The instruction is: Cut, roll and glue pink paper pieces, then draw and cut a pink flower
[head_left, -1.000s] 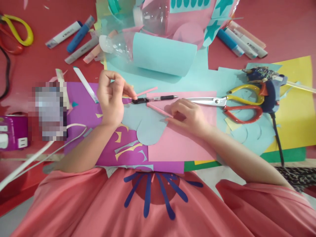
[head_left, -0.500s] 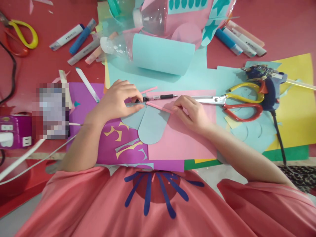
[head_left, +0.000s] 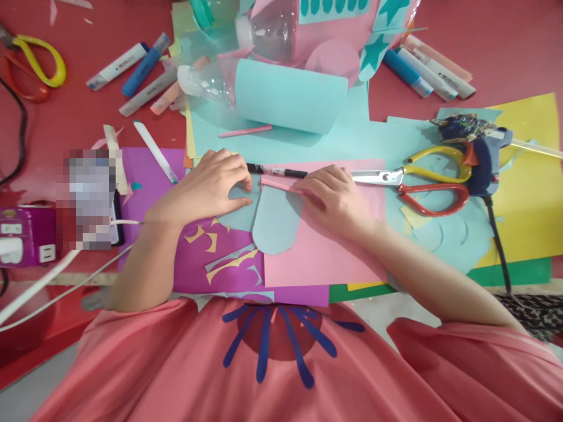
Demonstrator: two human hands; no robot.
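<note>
My left hand (head_left: 215,183) hovers at the left of a light blue rounded paper piece (head_left: 276,225), thumb and fingers apart, holding nothing. A narrow pink paper strip (head_left: 281,183) lies along the straight top edge of that piece. The fingertips of my right hand (head_left: 333,192) are closed on the strip's right end, partly hiding it. Just above the strip lies a black pen (head_left: 278,171), its right tip hidden behind my right hand. Another pink strip (head_left: 245,131) rests farther up, below a bottle wrapped in light blue paper (head_left: 290,97). A pink sheet (head_left: 325,258) lies underneath.
Scissors (head_left: 433,181) and a blue glue gun (head_left: 484,155) lie to the right. Markers (head_left: 145,64) are at the upper left, more markers (head_left: 433,73) at the upper right. Paper scraps (head_left: 229,264) lie on a purple sheet (head_left: 189,275). A white cable (head_left: 57,272) runs at left.
One pink strip has gone from beside my left hand to up near the bottle. My left fingers have spread. The rounded piece has turned more upright, with the other strip along its top edge.
</note>
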